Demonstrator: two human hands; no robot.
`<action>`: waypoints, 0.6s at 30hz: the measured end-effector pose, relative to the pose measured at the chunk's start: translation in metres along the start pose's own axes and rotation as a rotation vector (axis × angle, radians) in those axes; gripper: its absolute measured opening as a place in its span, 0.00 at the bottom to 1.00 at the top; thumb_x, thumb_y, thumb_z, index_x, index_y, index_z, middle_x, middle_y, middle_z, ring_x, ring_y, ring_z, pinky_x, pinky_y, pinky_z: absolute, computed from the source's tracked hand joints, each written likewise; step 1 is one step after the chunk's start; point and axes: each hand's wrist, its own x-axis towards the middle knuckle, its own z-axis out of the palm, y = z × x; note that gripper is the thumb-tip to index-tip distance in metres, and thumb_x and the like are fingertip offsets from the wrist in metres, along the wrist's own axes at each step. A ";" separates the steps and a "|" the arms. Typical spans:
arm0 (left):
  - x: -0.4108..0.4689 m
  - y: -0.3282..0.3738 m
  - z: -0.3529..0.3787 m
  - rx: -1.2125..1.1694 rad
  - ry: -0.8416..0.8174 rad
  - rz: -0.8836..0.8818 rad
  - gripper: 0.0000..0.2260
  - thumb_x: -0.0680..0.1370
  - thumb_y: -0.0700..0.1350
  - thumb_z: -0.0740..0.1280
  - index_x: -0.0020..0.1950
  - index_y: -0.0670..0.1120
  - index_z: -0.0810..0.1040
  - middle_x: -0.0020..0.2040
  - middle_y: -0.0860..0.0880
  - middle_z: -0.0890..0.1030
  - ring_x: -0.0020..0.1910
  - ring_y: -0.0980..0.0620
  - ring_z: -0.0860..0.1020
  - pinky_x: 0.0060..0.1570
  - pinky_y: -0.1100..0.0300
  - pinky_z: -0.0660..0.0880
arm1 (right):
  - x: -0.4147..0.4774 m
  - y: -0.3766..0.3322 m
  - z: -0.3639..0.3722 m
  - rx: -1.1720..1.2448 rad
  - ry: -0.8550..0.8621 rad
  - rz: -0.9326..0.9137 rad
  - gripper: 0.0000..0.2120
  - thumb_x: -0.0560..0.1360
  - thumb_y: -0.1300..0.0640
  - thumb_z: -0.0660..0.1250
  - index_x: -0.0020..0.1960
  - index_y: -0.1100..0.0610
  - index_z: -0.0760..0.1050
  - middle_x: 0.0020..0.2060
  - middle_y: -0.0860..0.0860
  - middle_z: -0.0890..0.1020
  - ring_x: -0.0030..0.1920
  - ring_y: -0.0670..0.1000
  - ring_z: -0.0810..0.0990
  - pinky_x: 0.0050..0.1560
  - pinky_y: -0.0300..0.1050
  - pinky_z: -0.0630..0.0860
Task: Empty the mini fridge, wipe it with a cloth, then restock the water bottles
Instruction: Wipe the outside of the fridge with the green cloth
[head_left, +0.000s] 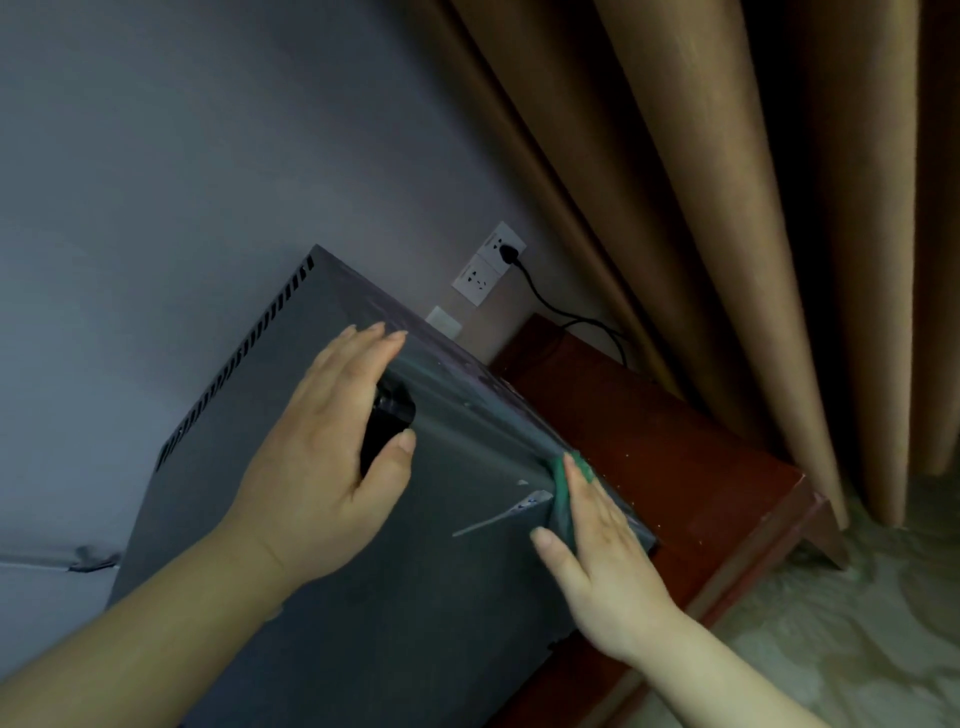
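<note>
Our right hand (597, 551) presses the cloth (559, 493) flat at the fridge (291, 597) edge, our left hand (322, 467) spread on top, so the cloth may slide off.

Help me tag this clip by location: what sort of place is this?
Likely a hotel room or bedroom: a mini fridge on a low red-brown wooden cabinet, full-length curtains, patterned carpet.
</note>
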 end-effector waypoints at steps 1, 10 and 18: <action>0.000 0.000 0.000 0.012 0.000 0.000 0.31 0.78 0.57 0.55 0.81 0.52 0.56 0.81 0.58 0.57 0.80 0.60 0.49 0.75 0.58 0.51 | -0.001 0.008 0.001 -0.012 -0.006 0.030 0.40 0.66 0.18 0.34 0.72 0.34 0.26 0.80 0.40 0.39 0.77 0.36 0.36 0.79 0.41 0.42; 0.001 0.001 0.001 0.066 0.006 -0.025 0.33 0.77 0.58 0.60 0.80 0.53 0.57 0.80 0.58 0.58 0.80 0.62 0.49 0.75 0.62 0.50 | -0.009 0.013 0.005 0.074 -0.007 -0.014 0.43 0.69 0.18 0.42 0.73 0.32 0.25 0.78 0.35 0.37 0.77 0.35 0.37 0.79 0.40 0.42; 0.001 0.003 0.001 0.066 0.010 -0.047 0.32 0.78 0.54 0.66 0.80 0.52 0.58 0.80 0.57 0.58 0.80 0.61 0.50 0.76 0.57 0.53 | -0.006 0.030 0.005 0.077 -0.052 0.036 0.44 0.66 0.16 0.43 0.72 0.30 0.24 0.77 0.35 0.37 0.77 0.37 0.37 0.78 0.41 0.43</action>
